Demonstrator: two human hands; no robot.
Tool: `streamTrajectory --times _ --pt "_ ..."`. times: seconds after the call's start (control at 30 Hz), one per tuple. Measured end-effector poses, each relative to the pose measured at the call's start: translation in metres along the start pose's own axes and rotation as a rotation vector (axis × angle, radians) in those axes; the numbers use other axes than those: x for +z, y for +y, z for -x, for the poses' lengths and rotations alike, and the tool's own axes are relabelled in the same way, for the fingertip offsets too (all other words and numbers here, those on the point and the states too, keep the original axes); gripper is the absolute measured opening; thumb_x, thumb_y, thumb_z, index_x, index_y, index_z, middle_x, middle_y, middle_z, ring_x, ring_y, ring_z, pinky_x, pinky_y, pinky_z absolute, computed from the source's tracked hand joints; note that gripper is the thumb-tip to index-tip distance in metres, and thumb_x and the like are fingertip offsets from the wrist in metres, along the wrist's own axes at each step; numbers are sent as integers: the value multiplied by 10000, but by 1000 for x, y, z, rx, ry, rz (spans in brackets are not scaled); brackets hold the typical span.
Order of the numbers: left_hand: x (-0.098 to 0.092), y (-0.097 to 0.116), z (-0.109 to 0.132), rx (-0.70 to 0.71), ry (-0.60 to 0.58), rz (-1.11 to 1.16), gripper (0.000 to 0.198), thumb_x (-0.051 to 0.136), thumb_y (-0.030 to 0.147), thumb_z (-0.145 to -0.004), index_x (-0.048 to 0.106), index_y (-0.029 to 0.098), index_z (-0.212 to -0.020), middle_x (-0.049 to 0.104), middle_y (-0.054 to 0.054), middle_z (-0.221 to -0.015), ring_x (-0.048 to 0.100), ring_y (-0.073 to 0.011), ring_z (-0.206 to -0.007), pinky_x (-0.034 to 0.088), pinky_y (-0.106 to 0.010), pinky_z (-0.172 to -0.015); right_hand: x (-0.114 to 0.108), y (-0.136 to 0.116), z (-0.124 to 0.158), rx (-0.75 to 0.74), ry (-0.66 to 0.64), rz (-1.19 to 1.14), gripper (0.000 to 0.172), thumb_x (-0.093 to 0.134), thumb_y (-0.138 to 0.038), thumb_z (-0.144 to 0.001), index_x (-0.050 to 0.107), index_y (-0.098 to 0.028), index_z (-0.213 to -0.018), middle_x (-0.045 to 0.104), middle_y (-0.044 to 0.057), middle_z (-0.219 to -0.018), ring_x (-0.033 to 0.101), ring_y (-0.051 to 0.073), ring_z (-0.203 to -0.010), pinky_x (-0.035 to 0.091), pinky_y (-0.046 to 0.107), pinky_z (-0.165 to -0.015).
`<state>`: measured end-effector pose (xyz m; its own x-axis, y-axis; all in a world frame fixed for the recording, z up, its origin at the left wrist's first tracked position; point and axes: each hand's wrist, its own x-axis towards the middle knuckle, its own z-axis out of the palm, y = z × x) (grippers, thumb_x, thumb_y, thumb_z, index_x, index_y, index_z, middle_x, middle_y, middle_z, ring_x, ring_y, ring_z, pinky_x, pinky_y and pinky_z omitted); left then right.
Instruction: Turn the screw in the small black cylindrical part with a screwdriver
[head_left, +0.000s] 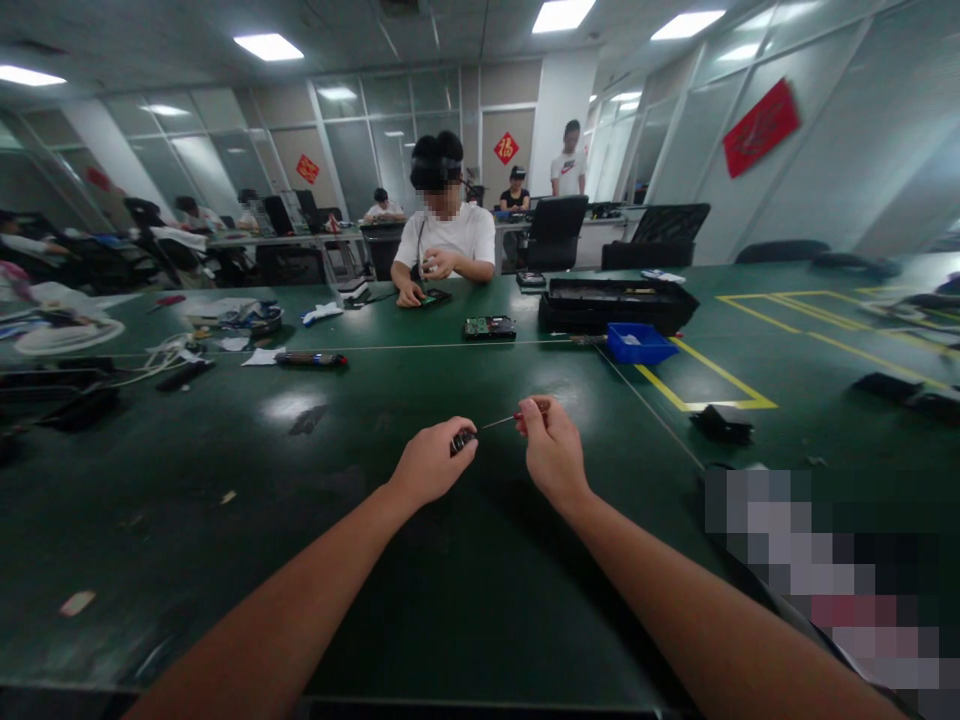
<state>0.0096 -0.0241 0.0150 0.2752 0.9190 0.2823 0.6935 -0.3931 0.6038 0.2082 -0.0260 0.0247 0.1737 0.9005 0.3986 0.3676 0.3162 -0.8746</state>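
Above the green table [300,560], the left hand [431,465] pinches a small dark part [463,440] and the right hand [553,450] pinches a thin screwdriver [499,421], whose unbraced tip could slip off.

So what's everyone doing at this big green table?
The camera wearer's left hand pinches a small dark part, while the right hand holds a thin red-handled screwdriver, tip at that part, above the green table. Across it, another seated person handles a small board.
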Motion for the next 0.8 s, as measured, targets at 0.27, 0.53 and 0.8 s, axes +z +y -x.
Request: streamTrajectory --times 0.27,0.53,0.8 --pt "-30 -31 -16 -282 384 764 293 648 451 -831 651 171 -914 584 -12 -740 502 -109 -580 339 -213 -497 -1 -1 0 6 -5 -2 296 452 -476 -991 603 -223 -960 685 47 -830 640 210 -769 466 354 -739" --pt "-105 -70 -2 -434 652 1064 280 591 237 -797 673 129 -1042 581 -21 -801 550 -106 -621 425 -199 -528 -1 1 1 4 -14 -27 308 444 -492 -994 609 -233 -963 678 42 -832 640 214 -787 473 354 -742" --pt "-201 -134 65 -597 933 709 251 450 25 -771 661 144 -837 614 20 -687 545 -93 -595 412 -151 -523 -1 0 2 1 -24 -14 281 442 -456 -1002 605 -233 -952 671 35 -821 628 199 -774 452 337 -730"
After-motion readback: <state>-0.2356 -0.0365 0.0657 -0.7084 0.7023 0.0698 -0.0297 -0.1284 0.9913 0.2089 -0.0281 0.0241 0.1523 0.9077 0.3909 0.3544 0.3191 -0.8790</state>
